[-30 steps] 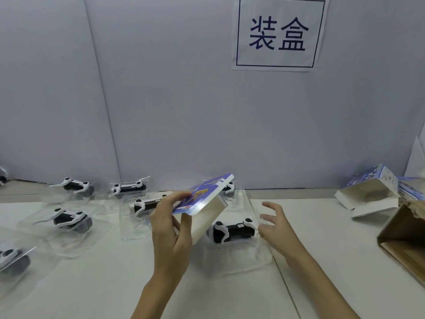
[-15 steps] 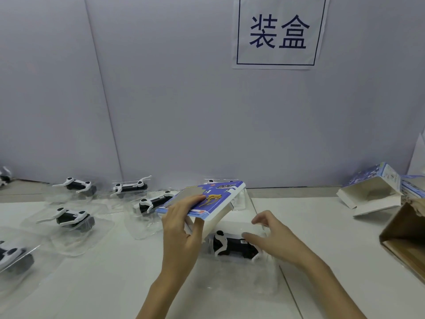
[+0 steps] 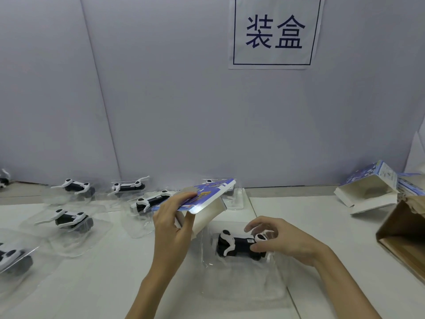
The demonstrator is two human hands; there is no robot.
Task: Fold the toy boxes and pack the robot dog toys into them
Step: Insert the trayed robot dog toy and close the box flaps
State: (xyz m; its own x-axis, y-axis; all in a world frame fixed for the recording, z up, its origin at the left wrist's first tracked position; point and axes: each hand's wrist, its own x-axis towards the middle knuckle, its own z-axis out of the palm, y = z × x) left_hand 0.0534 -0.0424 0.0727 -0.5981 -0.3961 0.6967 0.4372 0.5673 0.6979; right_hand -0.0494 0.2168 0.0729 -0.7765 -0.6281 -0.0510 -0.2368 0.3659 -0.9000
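Head view: a robot dog toy [image 3: 241,245] in its clear blister tray [image 3: 243,279] lies on the white table [image 3: 322,226], about to be taken up for boxing.

Fingers and thumb of the right hand [image 3: 282,242] curl round the toy's right end, through the tray's film as far as can be told. Just left of and above the toy, the left hand [image 3: 172,226] pinches a blue printed toy box [image 3: 202,199], tilted with its white open mouth facing down toward the toy. The toy looks light and hard-shelled with thin white legs that could snag, while the tray seems flimsy and slick, so the black body is likely the safest hold. Farther left of the toy lie more trayed dogs [image 3: 71,221]; far to its right sit another open box [image 3: 370,192] and a brown carton [image 3: 404,236].
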